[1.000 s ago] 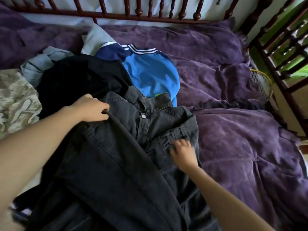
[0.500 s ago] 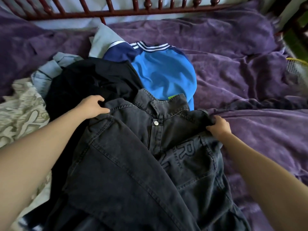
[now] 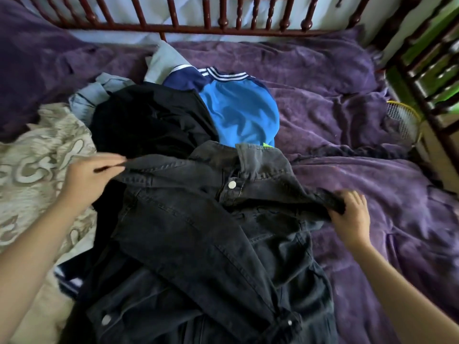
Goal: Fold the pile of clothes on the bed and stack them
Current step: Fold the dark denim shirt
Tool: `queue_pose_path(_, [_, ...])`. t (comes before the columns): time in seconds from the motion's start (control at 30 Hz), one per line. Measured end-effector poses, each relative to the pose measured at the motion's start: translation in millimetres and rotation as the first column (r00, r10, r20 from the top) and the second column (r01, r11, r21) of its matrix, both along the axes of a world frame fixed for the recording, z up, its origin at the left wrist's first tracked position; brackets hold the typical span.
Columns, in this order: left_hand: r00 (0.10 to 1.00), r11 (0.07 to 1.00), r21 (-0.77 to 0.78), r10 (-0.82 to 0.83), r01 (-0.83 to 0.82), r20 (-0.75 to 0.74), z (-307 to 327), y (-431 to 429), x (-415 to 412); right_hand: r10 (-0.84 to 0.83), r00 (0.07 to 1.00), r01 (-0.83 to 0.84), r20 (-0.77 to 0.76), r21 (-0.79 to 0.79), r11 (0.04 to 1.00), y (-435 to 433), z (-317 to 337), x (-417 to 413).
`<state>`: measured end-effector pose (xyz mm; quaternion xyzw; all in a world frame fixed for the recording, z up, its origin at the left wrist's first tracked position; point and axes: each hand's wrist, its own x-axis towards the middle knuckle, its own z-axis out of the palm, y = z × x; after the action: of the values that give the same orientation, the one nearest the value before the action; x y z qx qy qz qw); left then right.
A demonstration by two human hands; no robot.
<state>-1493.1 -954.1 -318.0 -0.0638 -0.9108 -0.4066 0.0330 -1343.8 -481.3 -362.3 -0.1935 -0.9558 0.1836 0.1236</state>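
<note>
Head view. The left hand (image 3: 92, 180) lies at the left shoulder of the dark denim jacket (image 3: 198, 232). Its fingers reach rightward, with thumb and fingertips closed on the shoulder edge in a pinch. The hand is blurred, so the exact finger placement cannot be made out. The right hand (image 3: 350, 214) is at the opposite shoulder, with its fingers curled over a bunched fold of the same jacket and gripping it. The two hands are well apart, and the collar line is stretched between them.

The jacket lies face up in the near middle of the bed, collar toward the headboard (image 3: 198, 28). One metal snap (image 3: 232, 184) is visible just below the collar. A sleeve runs diagonally across the front, from the left shoulder toward the lower right.

The rest of the pile sits beyond and to the left of the jacket. A black garment (image 3: 149, 122) touches the jacket's collar side. A blue jersey (image 3: 238, 112) with a navy, white-striped neckband lies just beside the black garment, and its near edge is tucked under the jacket's collar. A pale blue garment (image 3: 94, 95) and a light grey garment (image 3: 164, 60) show behind these.

All of this rests on a rumpled purple blanket (image 3: 347, 95). A beige patterned cloth (image 3: 37, 150) lies at the left. At the right edge of the bed there is a yellow-framed racket (image 3: 402, 115).
</note>
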Motion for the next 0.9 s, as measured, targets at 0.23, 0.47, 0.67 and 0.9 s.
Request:
queue_pose_path(0.23, [0.985, 0.805, -0.578, -0.169, 0.131, -0.012, -78, -42, 152, 0.048, 0.643, -0.27, 0.765, 0.168, 0.948, -44, -60, 145])
queue_pose_path(0.47, [0.864, 0.459, -0.751, -0.41, 0.474, 0.294, -90, 42, 198, 0.394, 0.701, -0.524, 0.594, 0.054, 0.85, -114, -66, 131])
queue_pose_path(0.67, [0.601, 0.312, -0.654, -0.751, 0.689, 0.274, -96, 34, 224, 0.671, 0.51, -0.732, 0.539, -0.139, 0.667, -132, -62, 138])
queue_pose_path(0.9, [0.927, 0.926, -0.079, -0.373, 0.369, -0.042, -64, 34, 184, 0.627, 0.753, -0.609, 0.2, -0.149, 0.779, -118, -26, 125])
